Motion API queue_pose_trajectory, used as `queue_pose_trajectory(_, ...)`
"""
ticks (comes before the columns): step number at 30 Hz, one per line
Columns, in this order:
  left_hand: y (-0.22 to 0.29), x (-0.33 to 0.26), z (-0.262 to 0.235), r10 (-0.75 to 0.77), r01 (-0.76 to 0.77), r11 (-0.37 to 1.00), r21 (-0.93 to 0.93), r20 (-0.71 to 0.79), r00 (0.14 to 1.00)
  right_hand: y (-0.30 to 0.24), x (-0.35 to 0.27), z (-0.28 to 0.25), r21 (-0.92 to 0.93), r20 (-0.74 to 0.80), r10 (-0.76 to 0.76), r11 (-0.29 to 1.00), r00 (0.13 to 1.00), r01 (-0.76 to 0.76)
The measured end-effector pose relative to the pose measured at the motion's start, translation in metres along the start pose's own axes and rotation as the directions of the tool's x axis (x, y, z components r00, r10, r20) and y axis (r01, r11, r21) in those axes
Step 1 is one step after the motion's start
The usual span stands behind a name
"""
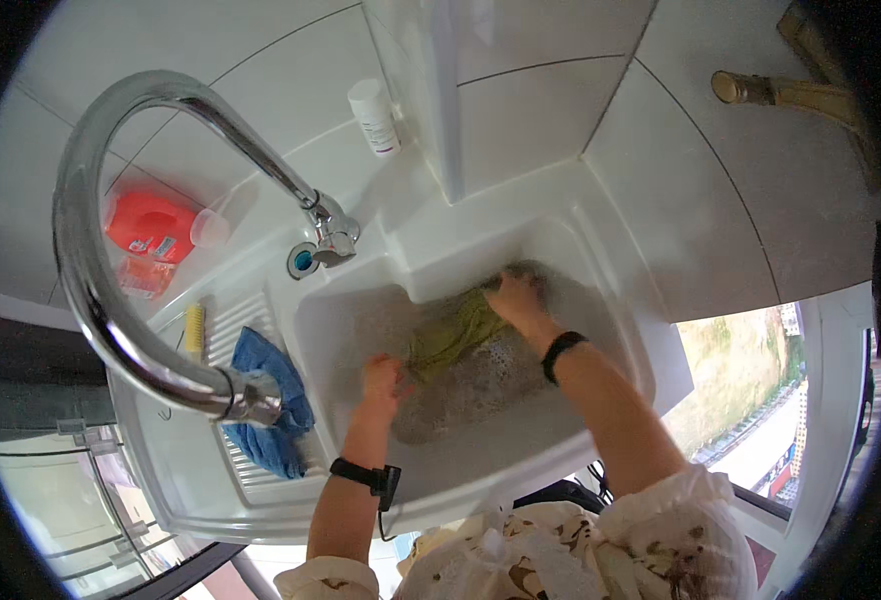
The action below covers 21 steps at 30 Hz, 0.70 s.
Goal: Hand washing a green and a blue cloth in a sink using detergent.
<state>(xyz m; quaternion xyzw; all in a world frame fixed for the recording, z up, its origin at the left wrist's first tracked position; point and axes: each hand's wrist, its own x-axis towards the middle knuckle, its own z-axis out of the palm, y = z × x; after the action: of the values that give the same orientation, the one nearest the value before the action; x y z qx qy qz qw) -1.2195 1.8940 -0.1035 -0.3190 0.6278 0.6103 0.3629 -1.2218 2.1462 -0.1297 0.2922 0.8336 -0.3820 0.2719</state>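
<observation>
In the white sink (621, 330), a yellow-green cloth (451, 330) lies soaked in cloudy grey water with some suds. My right hand (517, 298) grips its far right end, fingers curled down over the fabric. At the near left end, my left hand (385, 378) is closed, its fingertips partly hidden at the cloth's edge and the waterline. The stretch of cloth between both hands is bunched and wrinkled, partly under water.
A tall chrome faucet (76, 240) arches over the left side. On the ribbed drainboard lie a blue cloth (266, 400) and a yellow brush (195, 330). Behind stand a red bottle (151, 222) and a white bottle (374, 118). Tiled walls border the back and right.
</observation>
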Motion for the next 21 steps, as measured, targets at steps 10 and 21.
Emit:
queue_pose_trajectory(10,-0.056,0.054,0.018,-0.065,0.273,0.863,-0.426,0.441,0.895,-0.013,-0.037,0.105,0.283,-0.215,-0.556,0.751,0.803,0.596)
queue_pose_trajectory(21,0.005,0.008,0.016,0.047,0.032,0.967,-0.251,0.304,0.951,-0.089,-0.105,0.099,0.045,-0.078,-0.704,0.705,0.706,0.708)
